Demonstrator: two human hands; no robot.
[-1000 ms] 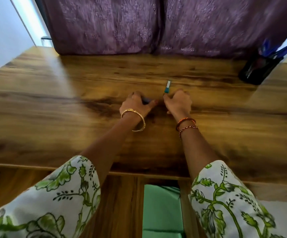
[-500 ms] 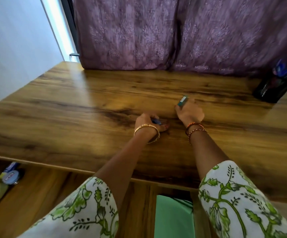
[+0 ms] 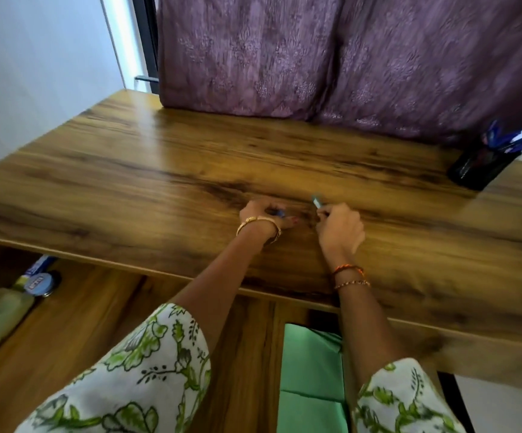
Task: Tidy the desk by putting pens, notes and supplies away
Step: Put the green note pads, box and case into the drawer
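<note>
My left hand rests on the wooden desk near its middle, fingers curled around a small dark blue item that is mostly hidden. Just to its right, my right hand grips a small teal and white item, whose tip sticks up above the fingers. What the two items are cannot be told. A black pen holder with several blue pens stands at the desk's far right.
A purple curtain hangs along the desk's back edge. Below the front edge on the left, a lower shelf holds a pale bottle and a blue-lidded tin. A green cloth shows under the desk.
My right hand has lifted the teal and white item and drawn it slightly toward me. My left hand stays closed on the dark blue item. The view has shifted left and down.
</note>
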